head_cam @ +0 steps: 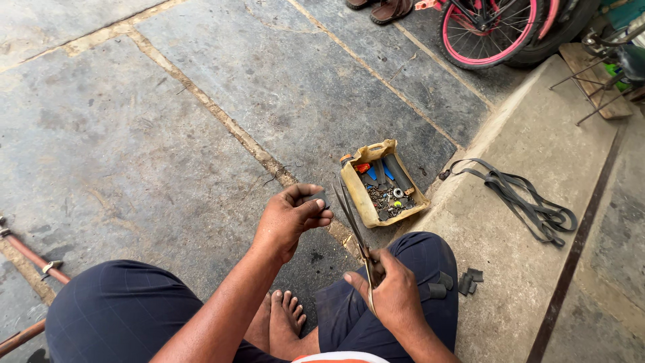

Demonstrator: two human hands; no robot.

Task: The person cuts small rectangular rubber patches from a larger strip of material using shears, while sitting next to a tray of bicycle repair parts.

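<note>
One small dark rubber piece (316, 198) is pinched between thumb and fingertips of the left hand (290, 218), held up over the stone floor (134, 134). Right hand (393, 296) is closed around the handles of scissors (353, 225), blades pointing up toward the piece — slightly parted, not touching it. Just beyond, a yellow cut-open container (366, 202) of small parts. Cut rubber bits (463, 282) lie on the concrete ledge (524, 222) by the right knee — a black rubber strip (531, 202) further out.
</note>
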